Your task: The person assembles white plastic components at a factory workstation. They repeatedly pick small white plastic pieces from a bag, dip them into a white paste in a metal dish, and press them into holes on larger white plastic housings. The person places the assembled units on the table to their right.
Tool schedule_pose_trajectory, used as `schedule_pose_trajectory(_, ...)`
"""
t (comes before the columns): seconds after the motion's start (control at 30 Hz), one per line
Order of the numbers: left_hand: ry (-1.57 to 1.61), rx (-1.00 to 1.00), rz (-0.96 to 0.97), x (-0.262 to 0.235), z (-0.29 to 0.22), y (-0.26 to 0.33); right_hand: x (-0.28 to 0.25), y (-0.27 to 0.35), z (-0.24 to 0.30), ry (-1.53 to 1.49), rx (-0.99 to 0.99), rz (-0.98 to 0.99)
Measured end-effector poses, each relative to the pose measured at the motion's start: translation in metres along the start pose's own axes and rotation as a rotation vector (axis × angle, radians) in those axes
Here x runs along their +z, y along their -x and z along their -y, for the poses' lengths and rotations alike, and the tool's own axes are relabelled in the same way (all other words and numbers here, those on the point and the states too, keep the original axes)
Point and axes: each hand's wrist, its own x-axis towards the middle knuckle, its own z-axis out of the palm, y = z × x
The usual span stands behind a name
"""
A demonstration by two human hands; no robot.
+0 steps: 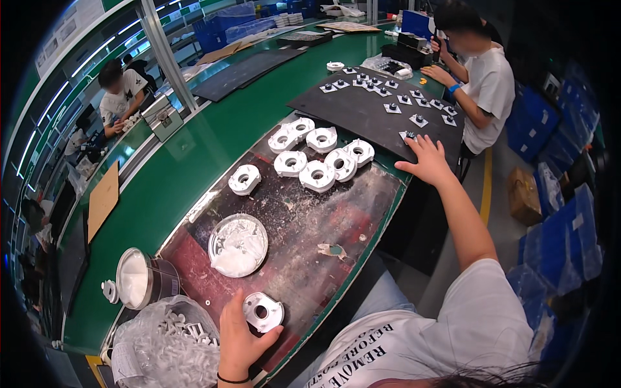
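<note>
My left hand (238, 343) grips a white plastic ring-shaped housing (274, 313) at the near edge of the worn board, thumb on one side and fingers on the other. My right hand (428, 161) is stretched out to the black mat (362, 107), fingers spread, fingertips beside a small white square plate with a dark centre piece (407, 135). Whether they touch it I cannot tell. Several more white housings (317, 176) lie in a cluster on the board's far part. A single housing (244, 180) sits apart to their left.
A round lid with white paste (238, 246) lies on the board (304, 258). Left of it stand an open tin (155, 284) and a clear bag of white plastic pieces (168, 343). Similar square plates (418, 120) dot the mat. A co-worker (488, 84) sits at the far right.
</note>
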Motion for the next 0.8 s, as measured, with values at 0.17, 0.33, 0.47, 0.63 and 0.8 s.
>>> schedule_pose_trajectory(0.17, 0.005, -0.003, 0.012, -0.003, -0.005, -0.002, 0.013, 0.008, 0.006, -0.001, -0.094, -0.134)
schedule_pose_trajectory(0.33, 0.002, 0.014, 0.014, -0.001, -0.005, -0.004, 0.031, 0.014, 0.008, -0.008, -0.151, -0.445)
schedule_pose_trajectory(0.47, 0.041, 0.018, 0.002, -0.001, -0.005, -0.002, 0.033, 0.014, 0.015, -0.028, -0.184, -0.595)
schedule_pose_trajectory(0.63, 0.027, 0.033, -0.002, -0.003, -0.005, -0.002, 0.013, 0.028, 0.035, -0.168, -0.209, -0.598)
schedule_pose_trajectory(0.8, 0.093, 0.006, -0.019, 0.000, -0.004, -0.005, 0.001, 0.071, 0.097, -1.178, -0.157, -0.145)
